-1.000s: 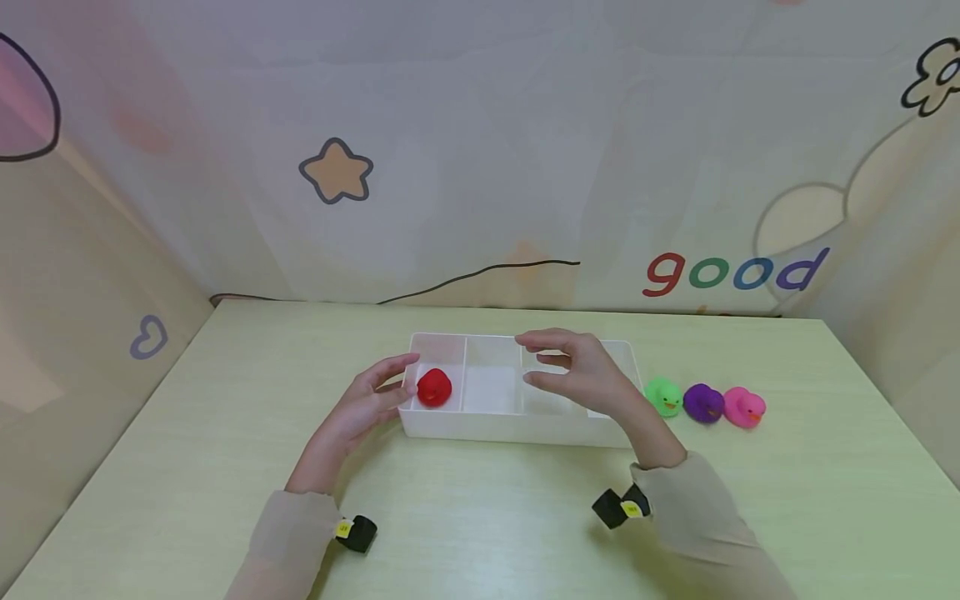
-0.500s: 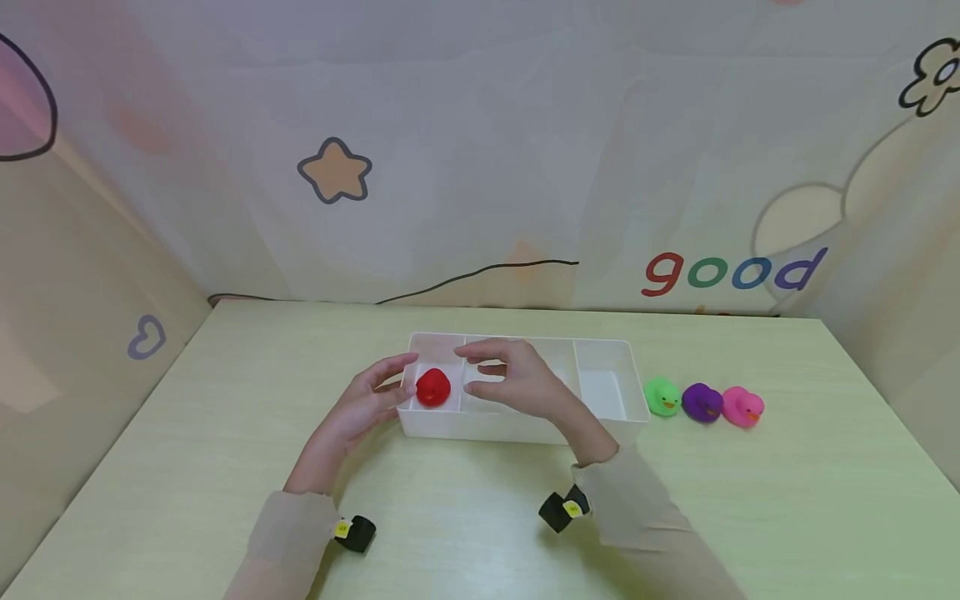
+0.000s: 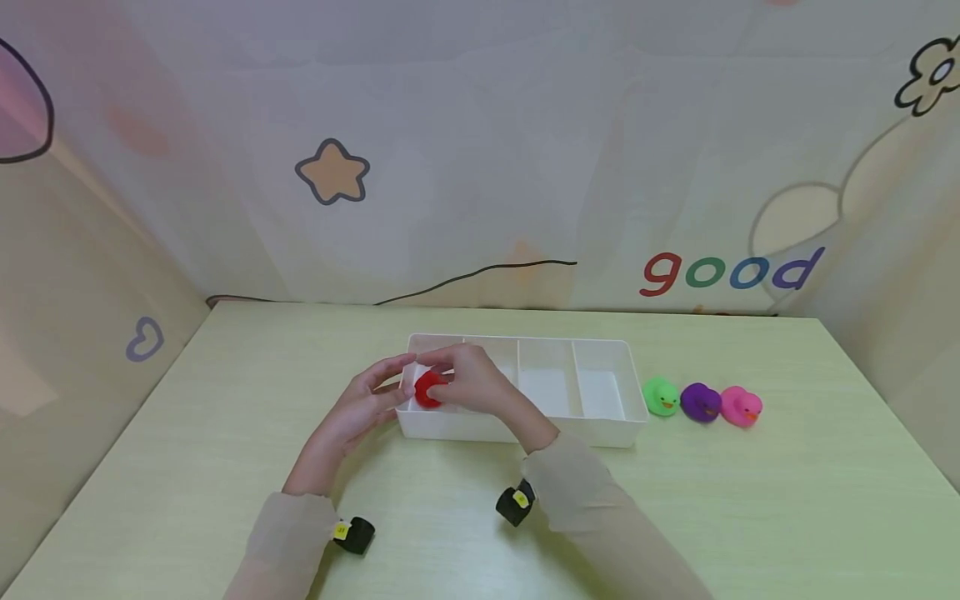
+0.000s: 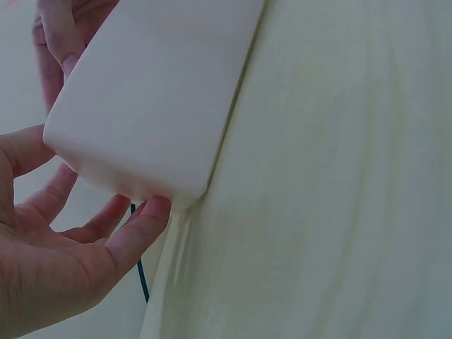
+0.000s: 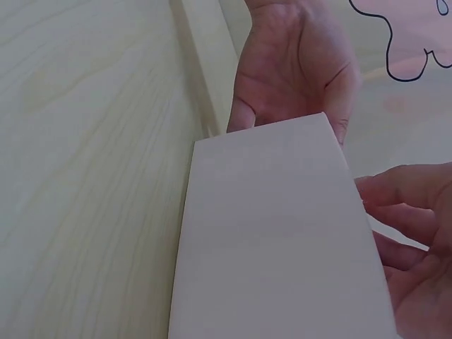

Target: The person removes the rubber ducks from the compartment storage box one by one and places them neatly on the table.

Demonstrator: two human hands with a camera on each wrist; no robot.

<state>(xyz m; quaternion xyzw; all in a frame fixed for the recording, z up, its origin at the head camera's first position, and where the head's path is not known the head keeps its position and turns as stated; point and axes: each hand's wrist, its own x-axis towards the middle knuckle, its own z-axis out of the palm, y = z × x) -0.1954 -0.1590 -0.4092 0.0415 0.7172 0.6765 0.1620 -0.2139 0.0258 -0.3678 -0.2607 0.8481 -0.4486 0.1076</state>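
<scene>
A white tray [image 3: 517, 430] divided into compartments stands lengthwise on the table. In its leftmost compartment sits a red rubber duck [image 3: 425, 392], partly covered by my right hand [image 3: 472, 382]. The right thumb and fingers close round the duck from above. My left hand [image 3: 363, 404] holds the tray's left end, thumb near the front corner; in the left wrist view the fingertips press the end wall. The right wrist view shows the tray's outer wall [image 5: 275, 233], which hides the right fingertips and the duck.
A green duck [image 3: 662, 397], a purple duck [image 3: 701, 403] and a pink duck [image 3: 741, 407] stand in a row right of the tray. A printed curtain [image 3: 480, 167] rises behind the table's back edge. Black wrist cameras [image 3: 354, 536] sit below both sleeves.
My right hand has moved left across the tray, from above its middle compartments to the red duck, and has closed round it. The left hand has stayed at the tray's end.
</scene>
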